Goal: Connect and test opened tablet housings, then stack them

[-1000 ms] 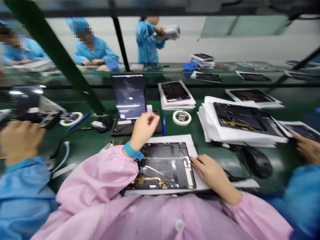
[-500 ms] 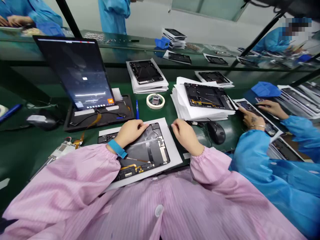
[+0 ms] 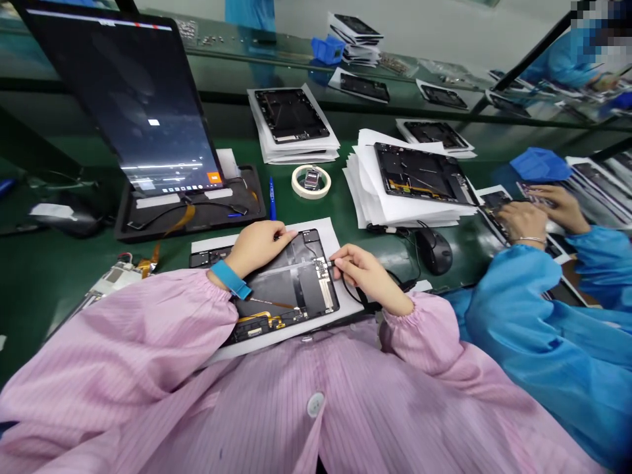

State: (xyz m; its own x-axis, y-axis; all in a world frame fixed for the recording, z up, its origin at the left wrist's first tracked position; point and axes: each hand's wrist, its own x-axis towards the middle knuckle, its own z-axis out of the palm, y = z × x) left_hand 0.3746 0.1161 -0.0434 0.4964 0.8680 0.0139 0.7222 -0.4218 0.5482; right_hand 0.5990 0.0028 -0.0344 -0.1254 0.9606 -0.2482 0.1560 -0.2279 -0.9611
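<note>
An opened tablet chassis (image 3: 291, 283) lies on a white sheet (image 3: 340, 303) right in front of me. My left hand (image 3: 259, 247) rests curled on the chassis's far left part, fingers pressed down on it. My right hand (image 3: 360, 270) is pinched on the plug of a black cable (image 3: 353, 293), held at the chassis's right edge by a small connector. The cable loops back under my right wrist.
A lit tablet (image 3: 133, 112) stands propped on a black fixture tray (image 3: 197, 214). Nearby are a blue pen (image 3: 271, 197), a tape roll (image 3: 310, 182), a black mouse (image 3: 437, 250) and stacks of chassis on paper (image 3: 415, 178). A person in a blue sleeve (image 3: 533, 309) works at my right.
My view has tilted down and nearer to the bench. My right hand dropped from the sheet's far corner to the chassis's right edge, now pinching the cable plug. My left hand stayed put.
</note>
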